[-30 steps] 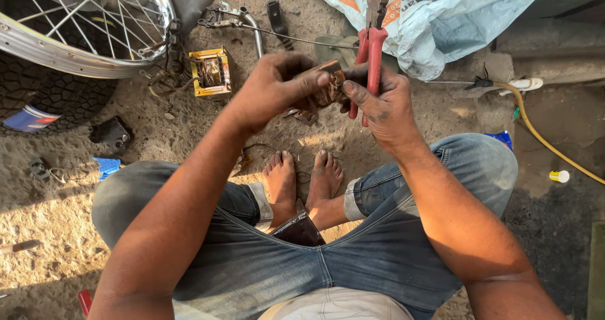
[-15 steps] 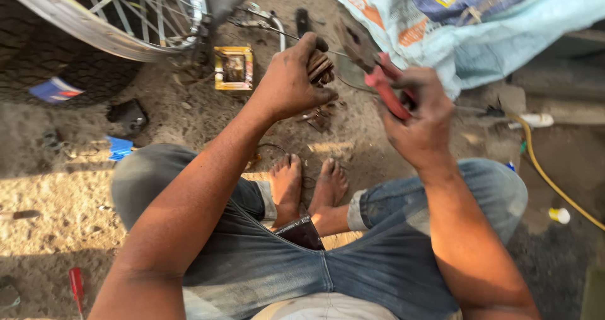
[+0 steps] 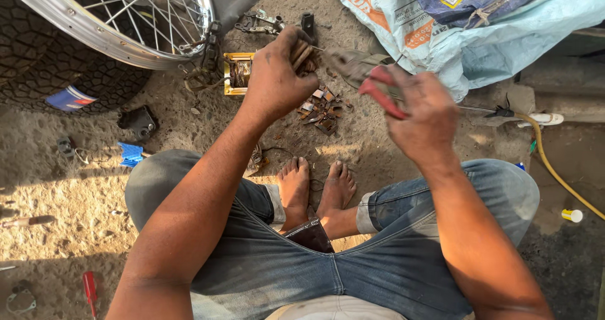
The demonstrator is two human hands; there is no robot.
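In the head view, the left hand [image 3: 277,80] was closed around a small stack of thin brown metal plates [image 3: 301,54], held above the sandy ground, while the right hand [image 3: 423,115] had its grip shut on the red handles of pliers [image 3: 372,84] whose jaws pointed toward that stack. A pile of loose plates [image 3: 321,109] lay on the ground between the hands, with open sand down to the bare feet [image 3: 315,188]. The spoked wheel rim [image 3: 107,40] bounded the left side and the pale sacks [image 3: 479,36] the right, with a small yellow-framed coil block [image 3: 237,74] just beside the left hand.
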